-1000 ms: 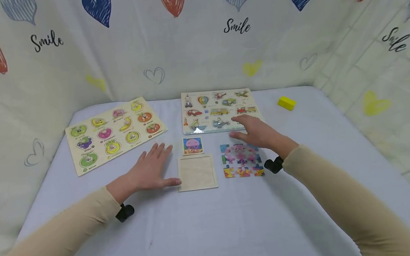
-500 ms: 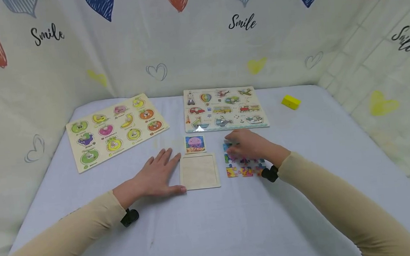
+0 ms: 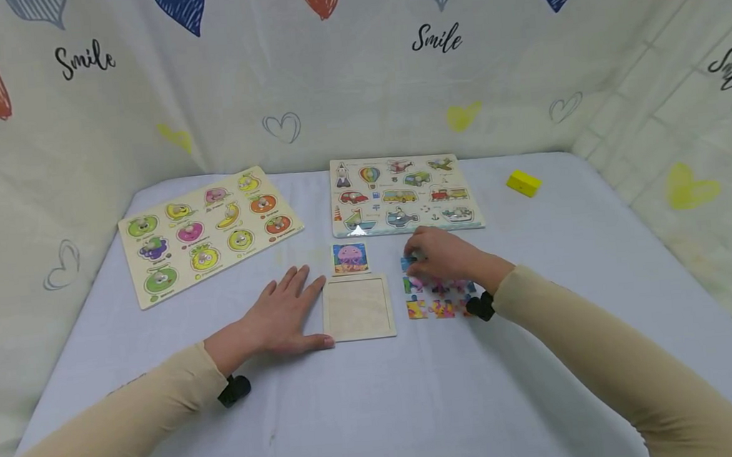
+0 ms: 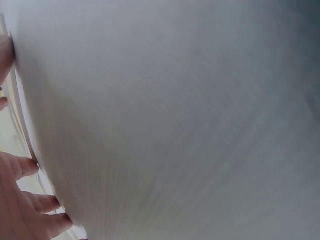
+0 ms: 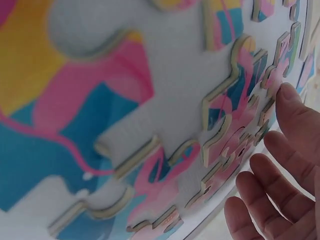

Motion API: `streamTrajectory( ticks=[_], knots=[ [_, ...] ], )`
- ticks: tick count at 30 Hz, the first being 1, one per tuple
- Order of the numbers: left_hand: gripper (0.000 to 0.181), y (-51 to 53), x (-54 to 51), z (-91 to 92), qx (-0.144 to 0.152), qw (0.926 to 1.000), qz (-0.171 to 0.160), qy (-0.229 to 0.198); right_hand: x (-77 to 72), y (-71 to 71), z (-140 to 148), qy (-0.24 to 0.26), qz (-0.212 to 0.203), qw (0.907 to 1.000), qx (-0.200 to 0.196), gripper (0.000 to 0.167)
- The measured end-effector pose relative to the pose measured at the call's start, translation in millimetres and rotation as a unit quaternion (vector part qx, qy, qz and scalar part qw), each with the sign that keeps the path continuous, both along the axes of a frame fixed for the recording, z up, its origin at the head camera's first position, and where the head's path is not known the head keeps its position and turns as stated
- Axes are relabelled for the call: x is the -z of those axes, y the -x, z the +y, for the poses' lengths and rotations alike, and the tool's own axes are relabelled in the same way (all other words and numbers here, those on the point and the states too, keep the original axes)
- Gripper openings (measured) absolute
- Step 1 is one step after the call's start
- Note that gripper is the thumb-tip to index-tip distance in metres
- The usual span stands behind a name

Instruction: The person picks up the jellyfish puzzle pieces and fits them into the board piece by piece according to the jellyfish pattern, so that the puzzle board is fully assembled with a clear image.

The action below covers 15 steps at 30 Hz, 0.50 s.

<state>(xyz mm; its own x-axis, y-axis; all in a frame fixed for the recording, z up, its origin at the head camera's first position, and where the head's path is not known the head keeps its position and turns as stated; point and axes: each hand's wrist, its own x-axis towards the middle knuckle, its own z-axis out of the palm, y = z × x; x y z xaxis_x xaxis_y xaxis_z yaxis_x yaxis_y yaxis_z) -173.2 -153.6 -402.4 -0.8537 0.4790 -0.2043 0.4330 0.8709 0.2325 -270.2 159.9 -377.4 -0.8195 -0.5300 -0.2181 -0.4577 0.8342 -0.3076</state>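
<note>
My left hand [image 3: 280,314] lies spread on the cloth, its thumb and index fingertips at the left edge of a shallow wooden puzzle tray [image 3: 359,308]. Above the tray is a small card with a pink jellyfish picture [image 3: 350,258]. To the right, several loose jigsaw pieces [image 3: 430,309] lie in rows, partly hidden under my right hand [image 3: 442,255]. That hand's thumb and index finger pinch the blue corner puzzle piece [image 3: 408,262] at the upper left of the group. In the right wrist view, gaps show between the thick pink, blue and yellow pieces [image 5: 165,180].
A fruit puzzle board [image 3: 212,235] sits at the back left, tilted. Behind the tray lies a vehicle puzzle board [image 3: 405,194]. A yellow block [image 3: 524,183] stands at the back right. White cloth [image 3: 329,418] covers the table, with a printed curtain [image 3: 354,79] behind.
My right hand has come down and back from over the vehicle board to the upper-left jigsaw piece, its fingers closing in. The left hand has shifted slightly right along the tray's edge.
</note>
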Motion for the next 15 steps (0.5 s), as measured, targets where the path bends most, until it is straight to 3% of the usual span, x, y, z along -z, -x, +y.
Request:
streamTrajectory(
  ticks=[15],
  knots=[
    [0.106, -0.4, -1.5, 0.5, -0.003, 1.0000, -0.001, 0.002, 0.1, 3.7, -5.0, 0.039, -0.022, 0.9989, 0.015, 0.026]
  ],
)
